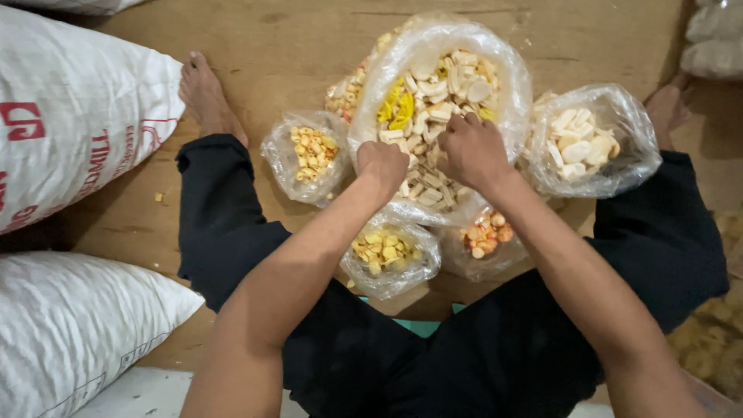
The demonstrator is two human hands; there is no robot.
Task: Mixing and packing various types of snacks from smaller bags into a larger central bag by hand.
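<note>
Nearest the person, two small bags of yellow (385, 251) and orange (486, 234) snacks lay just below the wrists. The left hand (382, 166) was fisted on the near rim of the large clear bag (441, 116); the right hand (474, 149) curled, knuckles up, among its pale crackers (441, 93). Judged light, brittle, film slippery: best gripped at the gathered rim. Further bags (592, 143) lay beyond the fingers.

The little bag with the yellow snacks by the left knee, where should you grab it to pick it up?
Probably by the loose plastic rim of the little bag of yellow snacks, pinched together from above. Its mouth gapes open upward, so gripping the soft sides or tipping it could spill pieces. The left hand is nearest; both it and the right hand are now in the big middle bag.
</note>
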